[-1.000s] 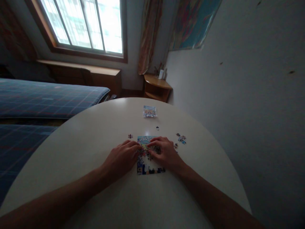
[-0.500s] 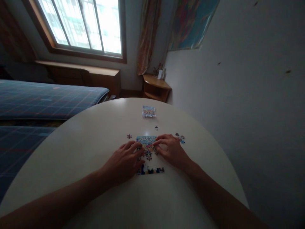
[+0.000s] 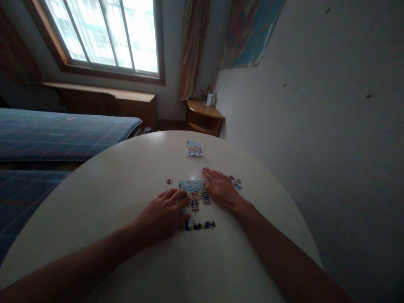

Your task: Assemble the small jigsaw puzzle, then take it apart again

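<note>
A partly joined jigsaw puzzle (image 3: 192,185) lies on the white round table, with "Bluey" lettering along its top and a ragged lower edge. Below it is a separate joined strip of puzzle pieces (image 3: 202,226), dark and blue. My left hand (image 3: 168,210) rests over the left side of both, thumb and fingers apart, hiding part of them. Beyond the puzzle's top right corner, my right hand (image 3: 221,187) stretches its fingers forward. Its fingertips touch a small loose puzzle piece (image 3: 204,169), mostly covered.
Several loose pieces (image 3: 236,182) lie right of my right hand, and another loose piece (image 3: 169,181) is left of the puzzle. A printed packet (image 3: 195,148) sits near the table's far edge. A bed (image 3: 69,130) stands to the left, a wall to the right.
My right hand has moved from the puzzle's right edge forward to the loose piece, uncovering the puzzle's right side. My left hand stays in place. The view has shifted slightly.
</note>
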`<action>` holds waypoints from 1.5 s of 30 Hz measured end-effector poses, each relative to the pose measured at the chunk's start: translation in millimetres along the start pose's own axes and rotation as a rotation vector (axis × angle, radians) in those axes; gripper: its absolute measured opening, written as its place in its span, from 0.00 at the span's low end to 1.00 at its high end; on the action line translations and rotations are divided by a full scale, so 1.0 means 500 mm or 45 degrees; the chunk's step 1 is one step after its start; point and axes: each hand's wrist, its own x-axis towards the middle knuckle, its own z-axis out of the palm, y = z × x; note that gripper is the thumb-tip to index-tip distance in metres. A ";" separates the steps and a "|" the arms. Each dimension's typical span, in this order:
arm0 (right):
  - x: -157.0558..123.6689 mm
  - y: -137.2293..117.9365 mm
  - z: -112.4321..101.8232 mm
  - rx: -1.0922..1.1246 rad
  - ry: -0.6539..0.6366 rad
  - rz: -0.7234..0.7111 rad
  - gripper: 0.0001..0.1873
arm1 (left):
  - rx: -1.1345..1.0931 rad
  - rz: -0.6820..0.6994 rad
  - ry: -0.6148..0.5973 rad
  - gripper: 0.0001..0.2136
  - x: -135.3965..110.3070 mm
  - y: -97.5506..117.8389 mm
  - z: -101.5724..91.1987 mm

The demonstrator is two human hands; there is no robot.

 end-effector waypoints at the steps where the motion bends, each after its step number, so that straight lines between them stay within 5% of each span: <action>1: 0.002 -0.001 -0.001 -0.015 -0.005 -0.006 0.25 | 0.004 0.002 0.000 0.14 0.000 0.000 0.000; 6: -0.008 0.006 -0.034 -0.015 0.002 -0.045 0.19 | 0.008 0.019 -0.011 0.13 0.000 -0.001 -0.004; 16: -0.066 0.036 -0.115 0.413 -0.255 -0.257 0.12 | -0.047 0.039 -0.007 0.14 -0.001 -0.009 -0.006; 28: -0.067 0.027 -0.111 0.300 -0.254 -0.220 0.02 | -0.019 0.105 -0.013 0.13 0.000 -0.012 -0.006; 45: -0.077 0.010 -0.113 0.363 -0.389 -0.209 0.03 | -0.037 0.041 -0.040 0.15 -0.001 -0.008 -0.010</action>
